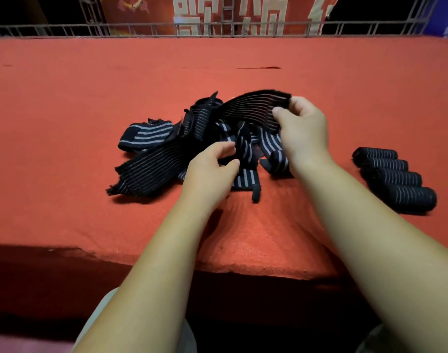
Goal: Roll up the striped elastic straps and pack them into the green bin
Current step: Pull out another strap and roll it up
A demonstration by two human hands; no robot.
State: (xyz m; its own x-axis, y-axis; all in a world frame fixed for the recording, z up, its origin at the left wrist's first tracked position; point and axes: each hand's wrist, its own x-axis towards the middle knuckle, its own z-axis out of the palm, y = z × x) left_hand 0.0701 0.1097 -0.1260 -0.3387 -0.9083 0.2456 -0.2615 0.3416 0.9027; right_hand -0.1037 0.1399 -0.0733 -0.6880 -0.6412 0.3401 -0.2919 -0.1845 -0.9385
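A tangled pile of black elastic straps with grey stripes (166, 149) lies in the middle of the red cloth table (65, 98). My right hand (303, 131) pinches the end of one wide strap (253, 108) and holds it raised above the pile. My left hand (212, 169) rests on the pile's near side, its fingers closed on a narrower strap (244, 149). Several rolled-up straps (393, 178) lie side by side in a row at the right. No green bin is in view.
A metal wire rail (141, 30) runs along the table's far edge, with a red banner (230, 14) behind it. The table's near edge (166, 263) drops to dark shadow just in front of my body.
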